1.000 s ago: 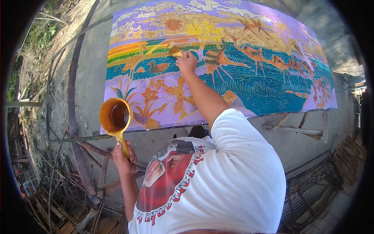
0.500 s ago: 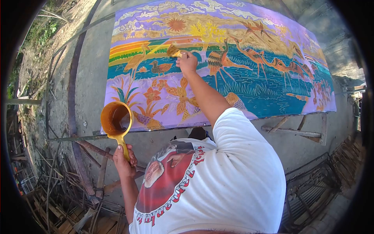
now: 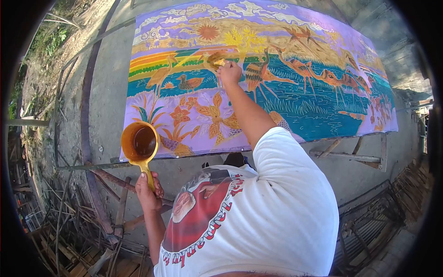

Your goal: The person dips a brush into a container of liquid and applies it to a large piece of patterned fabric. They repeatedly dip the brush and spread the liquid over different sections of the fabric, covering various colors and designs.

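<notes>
My left hand [image 3: 149, 193] is closed round the handle of a yellow plastic dipper [image 3: 125, 144], which holds dark reddish-brown liquid. It is at the near left edge of a large painted cloth [image 3: 300, 120]. Birds, flowers, teal water and a purple-and-tan sky with a sun cover the fabric. Over the cloth's middle, my right hand [image 3: 230, 74] grips a paintbrush [image 3: 216, 60] with a yellow handle. Its bristles are at the coloured stripes near a pale bird figure; whether they press on the fabric is hard to see.
A wooden frame [image 3: 350, 157] supports the cloth above a grey concrete floor [image 3: 104, 92]. Sticks and scrap wood [image 3: 69, 226] lie at the lower left. A dark slatted rack [image 3: 364, 231] stands at the lower right, and a dirt slope [image 3: 55, 60] rises at the far left.
My right hand and the brush have moved a little to the right across the cloth. The dipper has tipped slightly, showing more of the liquid.
</notes>
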The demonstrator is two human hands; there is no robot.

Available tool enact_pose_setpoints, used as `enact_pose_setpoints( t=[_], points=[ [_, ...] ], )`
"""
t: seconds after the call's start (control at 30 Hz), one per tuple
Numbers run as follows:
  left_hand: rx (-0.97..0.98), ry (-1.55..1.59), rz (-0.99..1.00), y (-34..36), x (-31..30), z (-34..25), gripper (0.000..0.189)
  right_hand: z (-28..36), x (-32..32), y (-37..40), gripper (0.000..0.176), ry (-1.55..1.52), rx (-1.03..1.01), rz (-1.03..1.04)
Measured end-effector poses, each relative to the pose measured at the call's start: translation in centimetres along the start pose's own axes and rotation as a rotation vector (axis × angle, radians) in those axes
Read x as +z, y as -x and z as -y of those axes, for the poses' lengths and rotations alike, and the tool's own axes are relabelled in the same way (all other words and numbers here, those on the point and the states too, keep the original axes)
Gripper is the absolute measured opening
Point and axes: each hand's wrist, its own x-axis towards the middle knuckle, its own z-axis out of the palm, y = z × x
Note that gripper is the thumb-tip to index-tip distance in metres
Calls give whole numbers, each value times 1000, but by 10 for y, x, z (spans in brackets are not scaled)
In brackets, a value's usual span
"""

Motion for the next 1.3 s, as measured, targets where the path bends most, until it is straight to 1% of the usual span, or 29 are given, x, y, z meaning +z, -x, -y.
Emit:
enact_pose_setpoints(
  t=[0.03, 0.07, 0.13, 0.17, 0.23, 0.3, 0.37, 0.4, 0.43, 0.47, 0.5, 0.57, 0.63, 0.7, 0.77, 0.8, 0.87, 0.9, 0.97, 1.0, 1.07, 1.1, 1.17, 1.2, 1.27, 1.3],
  points=[
    [-5, -11, 4, -1, 2, -1, 49, -2, 12, 5, 22, 70, 12, 84],
    [-5, -17, 8, -2, 5, -1, 49, -6, 16, 2, 22, 66, 14, 78],
    [-7, -10, 11, -2, 6, 0, 49, -18, 22, -11, 22, 156, -90, 94],
    [-11, -12, 11, -2, 6, 0, 49, -50, 13, -47, 22, 194, -228, 65],
    [-11, -6, 8, -3, 6, 1, 48, -31, -32, -69, 22, 203, -233, 29],
    [-17, -6, 15, -2, 9, -1, 47, -27, -89, -109, 23, 322, -313, -89],
    [-21, -6, 23, -2, 11, 0, 47, 22, -133, -102, 29, 381, -153, -257],
    [-13, -36, 47, -5, 11, 2, 46, 44, -145, -95, 29, 384, -159, -252],
    [-6, -68, 72, -7, 11, 4, 46, 64, -155, -87, 29, 461, -197, -326],
    [-5, -61, 71, -9, 12, 5, 46, 72, -161, -80, 29, 535, -234, -400],
    [-11, -67, 88, -11, 15, 5, 46, 73, -159, -70, 29, 537, -238, -399],
    [-15, -75, 109, -16, 20, 5, 46, 67, -134, -46, 29, 105, -98, -285],
    [-17, -91, 134, -21, 26, 5, 45, 47, -104, -21, 20, 7, -22, -72],
    [-25, -87, 153, -25, 31, 4, 45, 50, -66, 13, 24, -98, 151, 62],
    [-34, -86, 162, -29, 37, 2, 44, 56, -34, 30, 27, -181, 244, 142],
    [-51, -93, 168, -29, 42, 0, 44, 65, -25, 38, 27, -184, 247, 145],
    [-67, -98, 166, -32, 48, -2, 43, 95, -12, 59, 28, -324, 211, 378],
    [-65, -116, 178, -34, 50, -2, 43, 114, -11, 71, 28, -321, 214, 386],
    [-61, -123, 178, -39, 54, 0, 43, 156, -17, 100, 28, -290, 23, 730],
    [-58, -145, 191, -42, 56, 1, 42, 176, -20, 116, 28, -286, 27, 743],
    [-50, -161, 194, -48, 61, 0, 42, 205, -24, 144, 23, 111, -235, 1062],
    [-50, -185, 196, -49, 65, 0, 42, 208, -23, 156, 23, 111, -233, 1073],
    [-51, -208, 196, -52, 71, 0, 41, 206, -14, 179, 18, 455, -812, 1253],
    [-44, -201, 202, -54, 75, 1, 41, 201, -11, 186, 18, 455, -814, 1257],
    [-35, -192, 210, -58, 83, 0, 41, 185, -5, 194, 18, 783, -868, 1299],
    [-26, -188, 211, -60, 88, -1, 41, 178, -4, 192, 18, 803, -858, 1282]
  ],
)
